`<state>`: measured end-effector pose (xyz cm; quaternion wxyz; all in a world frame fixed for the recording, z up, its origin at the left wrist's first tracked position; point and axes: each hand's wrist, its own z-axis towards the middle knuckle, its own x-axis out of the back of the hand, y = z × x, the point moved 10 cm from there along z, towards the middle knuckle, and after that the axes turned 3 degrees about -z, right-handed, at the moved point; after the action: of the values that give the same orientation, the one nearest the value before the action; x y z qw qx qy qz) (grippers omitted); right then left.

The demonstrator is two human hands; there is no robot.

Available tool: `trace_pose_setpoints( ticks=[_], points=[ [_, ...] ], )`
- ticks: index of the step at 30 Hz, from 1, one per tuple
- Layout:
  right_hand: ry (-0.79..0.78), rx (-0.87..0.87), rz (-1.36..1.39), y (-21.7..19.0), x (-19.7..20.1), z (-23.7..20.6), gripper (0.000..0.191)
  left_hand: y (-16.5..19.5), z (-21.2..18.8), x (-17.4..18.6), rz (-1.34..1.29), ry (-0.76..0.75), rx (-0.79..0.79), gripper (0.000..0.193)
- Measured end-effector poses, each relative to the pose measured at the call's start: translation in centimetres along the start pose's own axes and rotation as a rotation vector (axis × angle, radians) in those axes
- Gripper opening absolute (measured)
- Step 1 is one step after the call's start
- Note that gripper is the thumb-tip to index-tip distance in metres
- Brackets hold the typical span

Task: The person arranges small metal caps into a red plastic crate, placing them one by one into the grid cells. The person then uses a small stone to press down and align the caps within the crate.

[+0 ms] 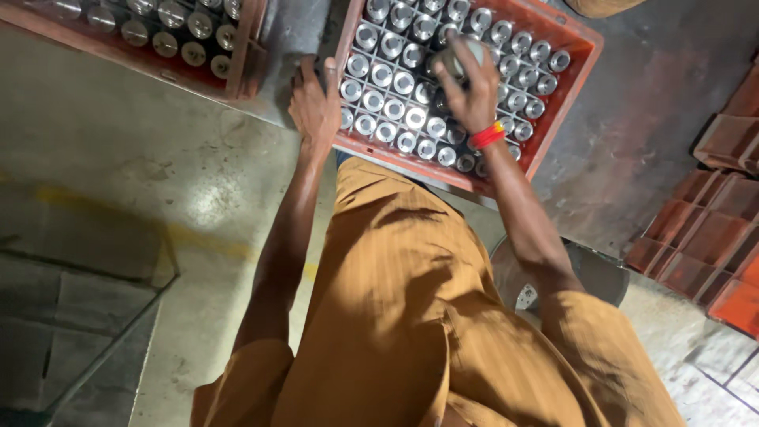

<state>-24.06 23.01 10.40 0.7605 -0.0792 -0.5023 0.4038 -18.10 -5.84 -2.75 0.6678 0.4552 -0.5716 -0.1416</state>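
Concrete floor [158, 182] holding parts crates

Two red crates [565, 95] [245, 59] of metal cylinders [393, 109] sit on it; empty red crates [711, 245] stacked at right.

Dim, warm light; glare on the metal cylinders [395, 83], slight blur, shadowed left corner.

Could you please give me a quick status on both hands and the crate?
Left hand gripping red crate edge. Right hand holding metal cylinder above the slots. Nothing in the way.

A shiny cylindrical metal part [461, 55] sits tilted above the red plastic compartment crate [563, 103], whose grid cells hold many similar upright metal cylinders [393, 87].
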Motion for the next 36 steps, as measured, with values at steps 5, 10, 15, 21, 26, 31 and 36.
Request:
trace_pose_setpoints(
  ticks=[5, 10, 15, 21, 26, 31, 36],
  points=[
    [0.131, -0.137, 0.0, 1.6, 3.8, -1.8, 0.042, -0.3, -0.1, 0.0, 0.039, 0.009, 0.033, 0.053],
    [0.094, -0.08, 0.018, 2.3, 3.0, -1.4, 0.043, -0.1, -0.1, 0.0, 0.045, -0.003, 0.028, 0.053],
    [0.035, -0.06, 0.008, 3.5, -0.3, 1.7, 0.044, 0.1, -0.1, 0.4, 0.016, 0.01, 0.021, 0.051],
    [0.181, -0.056, -0.005, 4.3, 3.1, 1.3, 0.04, -0.2, -0.2, 0.2, 0.028, -0.01, 0.055, 0.052],
    [0.09, -0.046, 0.032, 4.2, 2.7, 1.8, 0.045, 0.3, -0.3, 0.2, 0.03, -0.011, 0.015, 0.053],
    [-0.027, 0.009, 0.086, 4.3, -1.0, 4.6, 0.032, -0.4, -0.5, 0.1, -0.02, -0.061, 0.087, 0.056],
    [0.227, -0.16, 0.124, 7.9, 2.1, 3.3, 0.05, 0.1, -0.4, 0.5, 0.001, -0.027, 0.058, 0.058]
  ],
)
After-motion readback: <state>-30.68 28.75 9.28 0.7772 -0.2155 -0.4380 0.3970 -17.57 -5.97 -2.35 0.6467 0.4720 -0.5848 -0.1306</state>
